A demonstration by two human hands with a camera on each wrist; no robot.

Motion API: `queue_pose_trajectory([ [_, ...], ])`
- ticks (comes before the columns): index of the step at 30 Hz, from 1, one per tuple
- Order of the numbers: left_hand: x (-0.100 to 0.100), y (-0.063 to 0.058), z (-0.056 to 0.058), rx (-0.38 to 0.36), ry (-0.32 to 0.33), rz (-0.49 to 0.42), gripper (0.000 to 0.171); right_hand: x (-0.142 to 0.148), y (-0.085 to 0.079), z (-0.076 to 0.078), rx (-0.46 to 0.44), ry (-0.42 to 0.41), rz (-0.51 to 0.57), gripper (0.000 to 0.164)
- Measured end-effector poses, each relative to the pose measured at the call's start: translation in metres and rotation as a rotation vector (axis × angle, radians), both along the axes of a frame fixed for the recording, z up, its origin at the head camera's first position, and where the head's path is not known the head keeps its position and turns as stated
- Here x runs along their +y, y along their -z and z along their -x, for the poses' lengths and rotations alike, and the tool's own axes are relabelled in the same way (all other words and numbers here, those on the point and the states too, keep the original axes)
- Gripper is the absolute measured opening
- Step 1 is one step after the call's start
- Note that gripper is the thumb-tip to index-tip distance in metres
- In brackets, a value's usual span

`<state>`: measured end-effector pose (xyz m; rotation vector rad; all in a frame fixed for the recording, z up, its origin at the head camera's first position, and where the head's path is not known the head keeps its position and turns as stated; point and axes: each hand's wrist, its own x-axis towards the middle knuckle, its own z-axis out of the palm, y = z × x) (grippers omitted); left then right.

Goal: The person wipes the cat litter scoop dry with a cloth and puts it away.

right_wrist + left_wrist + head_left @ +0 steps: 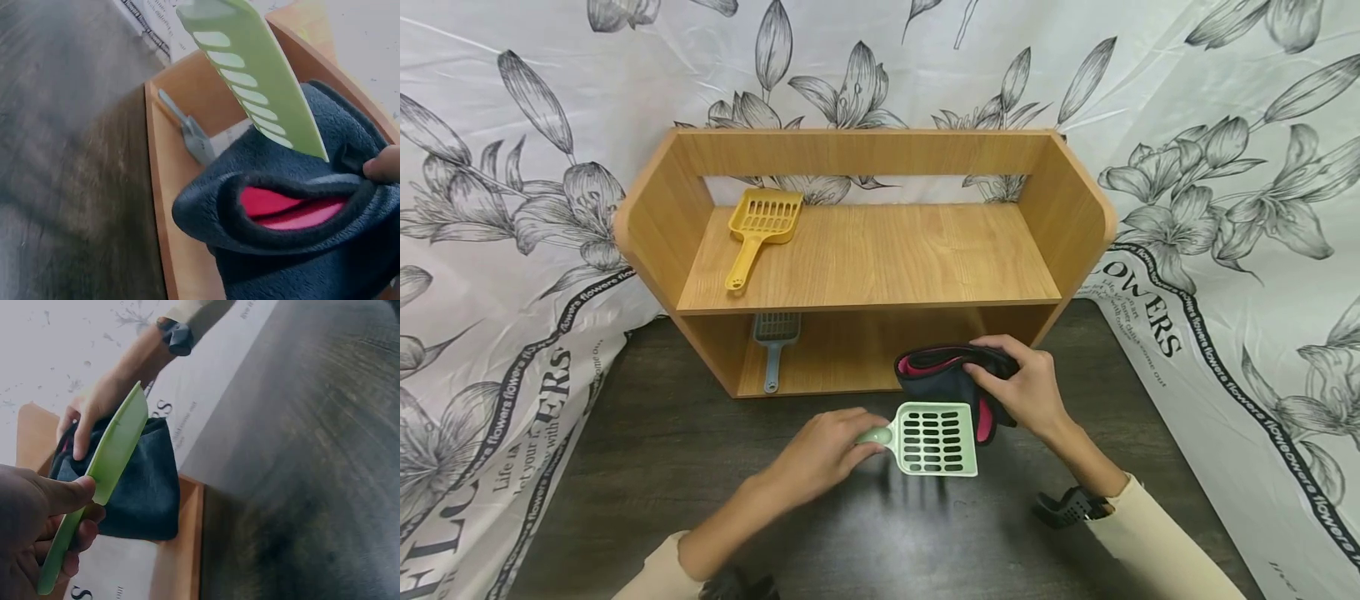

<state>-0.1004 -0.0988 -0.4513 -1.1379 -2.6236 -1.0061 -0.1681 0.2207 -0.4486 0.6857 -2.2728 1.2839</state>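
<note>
My left hand [831, 450] pinches the handle of a light green slotted litter scoop [937, 439], held above the dark table in front of the shelf. In the left wrist view the thumb and fingers wrap the handle of the scoop [119, 447]. My right hand [1022, 383] grips a folded dark blue fleecy cloth [940, 379] with black edging and a pink inside. In the right wrist view, the fold of the cloth [275, 206] gapes and shows pink. The scoop's head overlaps the cloth in view; whether they touch, I cannot tell.
A two-level wooden shelf [880, 254] stands at the back of the table [647, 500]. On its upper board, at the left, lies a yellow slotted scoop [766, 217]. A grey-blue scoop [777, 329] lies on the lower level at the left. Flower-printed sheeting [490, 250] surrounds the table.
</note>
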Motion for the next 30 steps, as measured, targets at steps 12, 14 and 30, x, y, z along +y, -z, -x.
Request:
queue_pose_trajectory([
  [12, -0.001, -0.012, 0.007, -0.023, 0.005, -0.004, 0.026, -0.016, -0.008, 0.009, -0.330, -0.287, 0.040, 0.033],
  [14, -0.002, -0.012, 0.007, -0.030, 0.003, -0.013, 0.026, -0.014, -0.009, 0.010, -0.368, -0.339, 0.030, 0.033],
  [30, -0.021, -0.013, 0.009, -0.051, 0.000, -0.061, 0.026, 0.021, -0.011, 0.017, -0.419, -0.432, -0.009, 0.032],
])
